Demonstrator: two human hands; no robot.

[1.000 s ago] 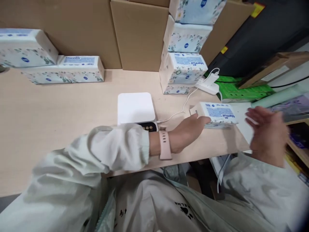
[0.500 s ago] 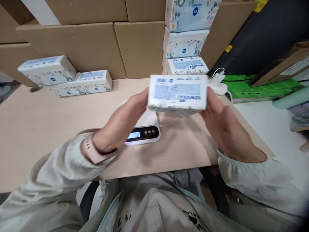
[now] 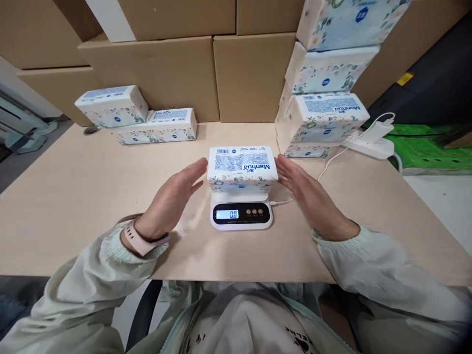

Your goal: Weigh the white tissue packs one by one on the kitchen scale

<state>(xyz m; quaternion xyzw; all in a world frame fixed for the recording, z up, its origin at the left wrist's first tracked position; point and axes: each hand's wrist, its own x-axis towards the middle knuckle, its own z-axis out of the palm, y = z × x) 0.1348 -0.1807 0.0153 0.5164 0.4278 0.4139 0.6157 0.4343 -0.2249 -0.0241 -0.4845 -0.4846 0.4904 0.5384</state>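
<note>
A white pack of tissues (image 3: 242, 167) with blue print and a floral border rests on a white digital scale (image 3: 241, 223), whose lit display reads 0.0. My left hand (image 3: 173, 199) is just off the pack's left end, palm facing it, fingers stretched out with a small gap between. On the opposite side my right hand (image 3: 313, 199) has its straight fingertips at the pack's right end; whether they touch it I cannot tell. The scale's top plate is mostly covered by the pack.
More tissue packs (image 3: 328, 118) are stacked at the back right, and a couple of packs (image 3: 155, 128) lie at the back left. Cardboard boxes (image 3: 254, 78) wall off the rear. A white power strip (image 3: 372, 142) and its cable sit on the right of the table (image 3: 110, 221).
The tissue pack, held between both hands in the air, has come down and left onto the scale. My left hand has moved off it and the view has shifted.
</note>
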